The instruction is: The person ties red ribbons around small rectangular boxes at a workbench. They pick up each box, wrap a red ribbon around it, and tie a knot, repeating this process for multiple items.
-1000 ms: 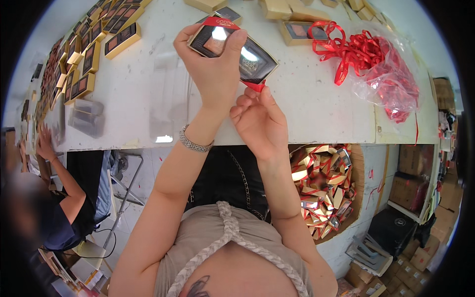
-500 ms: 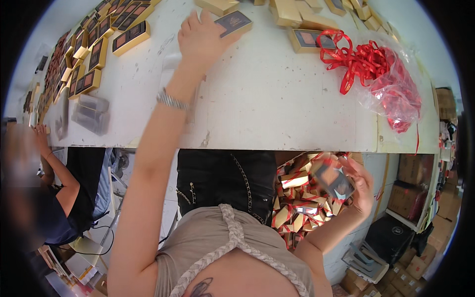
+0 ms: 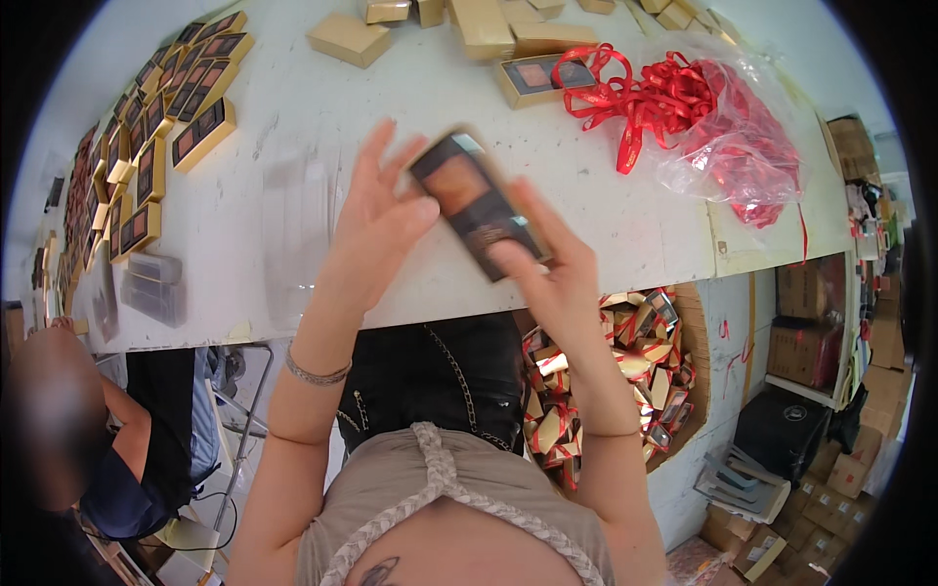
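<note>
This was a packing workshop. Gold boxes (image 3: 203, 134) crowded one end of a long, scuffed white bench (image 3: 606, 215), and loops of red ribbon (image 3: 674, 88) spread from a clear plastic bag (image 3: 718, 171). A large carton (image 3: 697, 337) by its near edge held ribbon-tied boxes (image 3: 552, 427); brown shipping cartons (image 3: 829, 518) were piled at far right, and another person (image 3: 112, 469) worked farther left.

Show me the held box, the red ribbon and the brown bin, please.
Held box (image 3: 477, 207), head view: its dark face.
Red ribbon (image 3: 669, 98), head view: its tangled loops.
Brown bin (image 3: 696, 337), head view: its side wall.
</note>
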Demonstrator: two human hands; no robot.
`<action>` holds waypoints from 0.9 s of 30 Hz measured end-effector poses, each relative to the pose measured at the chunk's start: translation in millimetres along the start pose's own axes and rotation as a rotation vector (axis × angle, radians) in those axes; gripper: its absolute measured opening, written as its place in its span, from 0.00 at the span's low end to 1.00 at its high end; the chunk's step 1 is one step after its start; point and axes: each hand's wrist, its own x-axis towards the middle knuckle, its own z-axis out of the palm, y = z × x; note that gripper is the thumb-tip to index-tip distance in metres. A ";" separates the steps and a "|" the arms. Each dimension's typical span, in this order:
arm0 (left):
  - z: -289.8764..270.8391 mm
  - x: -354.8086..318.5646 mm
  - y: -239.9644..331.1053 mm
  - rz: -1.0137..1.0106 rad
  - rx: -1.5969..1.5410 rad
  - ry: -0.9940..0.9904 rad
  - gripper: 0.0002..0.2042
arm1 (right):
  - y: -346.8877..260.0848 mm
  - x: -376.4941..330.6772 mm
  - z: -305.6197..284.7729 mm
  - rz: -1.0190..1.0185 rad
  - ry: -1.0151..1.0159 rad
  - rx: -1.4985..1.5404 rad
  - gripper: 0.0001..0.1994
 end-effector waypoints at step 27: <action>4.4 7.7 14.5 -0.001 0.353 -0.036 0.24 | -44.8 84.6 0.8 0.182 -0.325 0.216 0.12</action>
